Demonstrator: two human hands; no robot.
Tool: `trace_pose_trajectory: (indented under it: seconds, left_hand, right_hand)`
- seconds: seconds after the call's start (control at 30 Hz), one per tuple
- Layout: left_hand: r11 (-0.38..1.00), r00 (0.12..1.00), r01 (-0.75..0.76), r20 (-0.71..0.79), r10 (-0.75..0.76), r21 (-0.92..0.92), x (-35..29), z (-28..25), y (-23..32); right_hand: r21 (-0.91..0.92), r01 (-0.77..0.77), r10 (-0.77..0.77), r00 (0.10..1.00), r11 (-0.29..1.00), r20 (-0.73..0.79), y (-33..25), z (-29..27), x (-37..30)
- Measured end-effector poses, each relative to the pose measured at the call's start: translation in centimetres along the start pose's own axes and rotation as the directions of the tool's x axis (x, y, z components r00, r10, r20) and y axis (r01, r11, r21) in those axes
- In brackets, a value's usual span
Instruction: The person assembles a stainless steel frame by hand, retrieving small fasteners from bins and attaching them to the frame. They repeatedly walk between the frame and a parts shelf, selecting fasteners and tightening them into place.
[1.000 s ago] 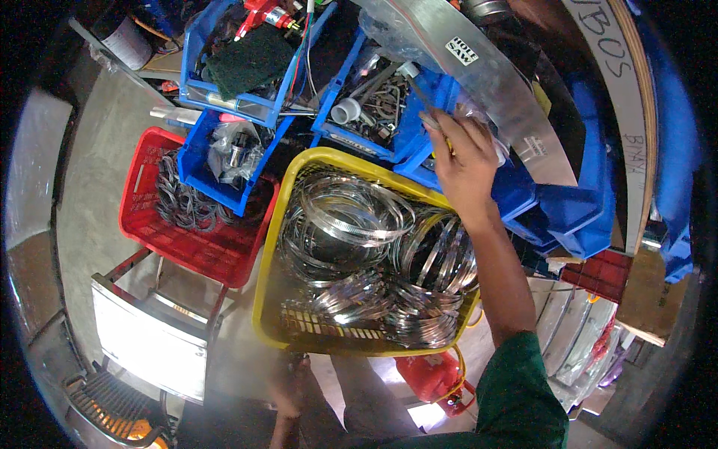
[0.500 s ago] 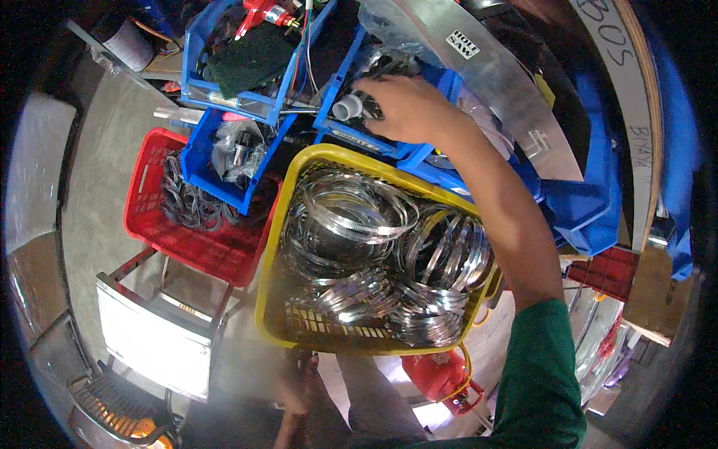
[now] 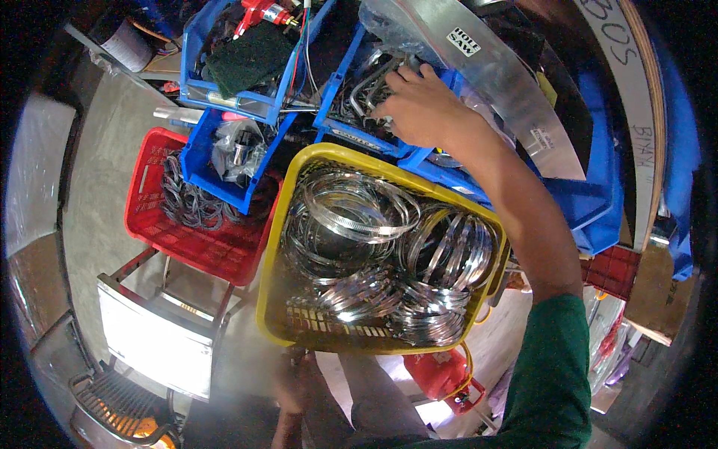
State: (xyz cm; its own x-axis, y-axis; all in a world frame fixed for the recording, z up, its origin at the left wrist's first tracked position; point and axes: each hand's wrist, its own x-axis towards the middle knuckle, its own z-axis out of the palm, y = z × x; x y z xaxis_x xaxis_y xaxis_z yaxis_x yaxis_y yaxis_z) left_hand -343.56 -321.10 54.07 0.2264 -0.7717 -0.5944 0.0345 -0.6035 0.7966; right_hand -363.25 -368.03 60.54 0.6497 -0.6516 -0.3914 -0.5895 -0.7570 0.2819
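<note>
My right hand (image 3: 422, 108) reaches over a blue bin (image 3: 359, 138) at the back, palm down with its fingers spread and slightly bent. Beneath its fingertips lie bent metal rods (image 3: 364, 93); the fingers appear to touch them, and nothing is plainly gripped. The yellow basket (image 3: 271, 299) in front of me holds several coils and bundles of shiny metal hose clamps (image 3: 351, 217). At the basket's near edge, low in the view, is my left hand (image 3: 292, 385). It is dim and smeared, so its fingers and any hold on the rim cannot be made out.
A red crate (image 3: 198, 258) with grey strips stands at left, under a small blue bin (image 3: 217, 191) of bagged metal parts. Another blue bin (image 3: 232, 108) holds a dark green pad. A curved metal sheet (image 3: 516, 90) rises behind my right hand. Below right stands a red cylinder (image 3: 434, 370).
My right hand has shifted slightly right, and its fingers have spread. The grey tubular piece seen at its fingers is out of sight; bent metal rods now show there.
</note>
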Motion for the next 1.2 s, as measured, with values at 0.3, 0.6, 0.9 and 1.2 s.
trace_pose_trajectory:
  seconds: [0.3, 0.6, 0.9, 1.2]
  left_hand:
    - [0.994, 0.996, 0.078, -0.036, -0.081, -0.07, -0.3, -0.5, -1.4]
    - [0.994, 0.995, 0.015, -0.104, -0.004, 0.109, -0.5, -1.2, -2.9]
    - [0.99, 0.994, 0.089, -0.068, -0.082, 0.11, -0.4, -0.5, -1.4]
    - [0.996, 0.975, 0.076, -0.212, -0.064, 0.05, -1.1, -0.2, -3.8]
  right_hand:
    - [0.175, -0.082, 0.082, 0.997, 0.981, 0.003, -0.1, 1.1, 1.1]
    - [0.16, 0.182, -0.183, 0.983, 0.97, -0.014, -1.0, 1.2, 2.5]
    - [-0.027, 0.256, -0.256, 0.967, 0.966, 0.006, -0.9, 1.5, 3.2]
    - [0.042, 0.181, -0.171, 0.97, 0.983, -0.174, 2.9, -0.9, 1.3]
